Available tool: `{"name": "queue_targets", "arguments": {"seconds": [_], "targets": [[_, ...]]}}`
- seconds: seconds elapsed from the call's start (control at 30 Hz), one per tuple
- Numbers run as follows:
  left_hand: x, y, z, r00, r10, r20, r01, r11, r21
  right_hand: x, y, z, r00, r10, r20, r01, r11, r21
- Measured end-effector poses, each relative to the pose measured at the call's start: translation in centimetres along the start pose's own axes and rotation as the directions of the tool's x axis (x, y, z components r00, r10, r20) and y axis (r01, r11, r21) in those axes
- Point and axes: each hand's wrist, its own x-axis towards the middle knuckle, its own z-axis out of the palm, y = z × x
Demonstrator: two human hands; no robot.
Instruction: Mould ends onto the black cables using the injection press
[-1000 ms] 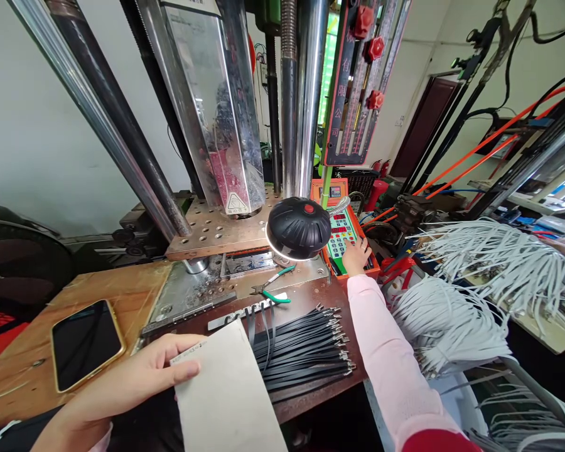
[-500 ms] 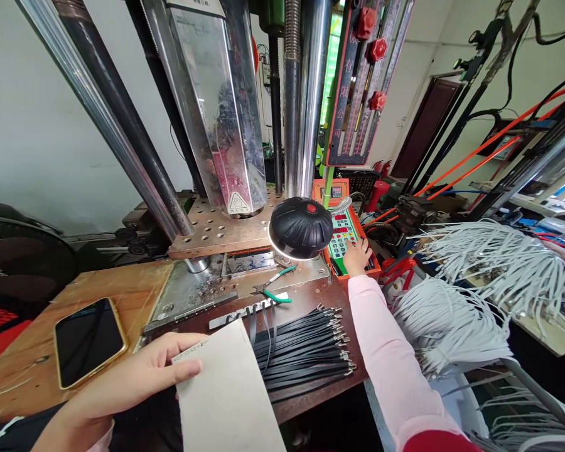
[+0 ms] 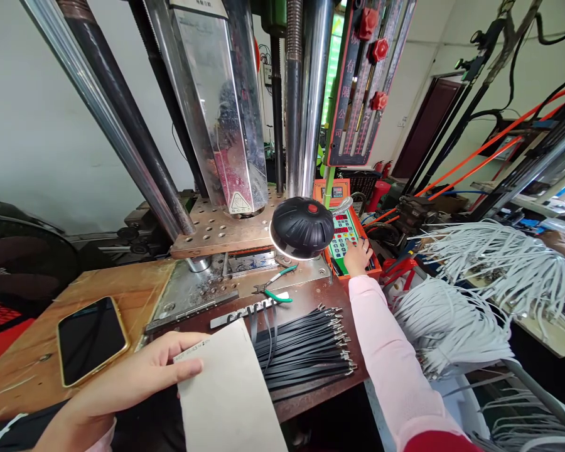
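Observation:
My left hand [image 3: 172,364] pinches the upper left edge of a pale card [image 3: 233,395], thumb on top. Small writing runs along that edge, too small to read. At the orange control panel [image 3: 375,269], my right hand [image 3: 358,256] rests over the keypad, its fingers apart and holding nothing. Which key it touches, if any, I cannot tell. Beyond the card lies a row of flat black straps [image 3: 301,351] with metal ends. Green-handled cutters [image 3: 277,290] sit on the press bed near a metal strip [image 3: 228,317] with slots.
A press with a drilled plate [image 3: 216,233] stands ahead, a round black lamp [image 3: 302,227] before it. On the wooden board at left is a phone [image 3: 93,339]. Bundles of white straps [image 3: 452,326] hang at right, where another person's hand [image 3: 562,245] shows at the edge.
Both my hands stay almost where they were, with the card still in the left. The view shifts slightly. At the right edge, the other person's hand has moved a little.

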Motion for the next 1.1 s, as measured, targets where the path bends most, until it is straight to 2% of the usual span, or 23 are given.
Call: {"name": "queue_targets", "arguments": {"seconds": [0.3, 0.73, 1.1], "targets": [[0.2, -0.6, -0.2, 0.998, -0.02, 0.065, 0.024, 0.997, -0.069, 0.0, 0.1, 0.7, 1.0, 0.005, -0.027, -0.005, 1.0, -0.014], [0.1, -0.2, -0.2, 0.999, -0.013, 0.041, 0.015, 0.999, -0.051, 0.2, 0.3, 1.2, 0.996, 0.068, -0.063, -0.067, 0.997, 0.024], [0.1, 0.0, -0.2, 0.999, -0.017, 0.05, 0.02, 0.998, -0.056, 0.8, -1.6, 1.5, 0.992, -0.042, -0.116, 0.054, 0.994, 0.098]]}}
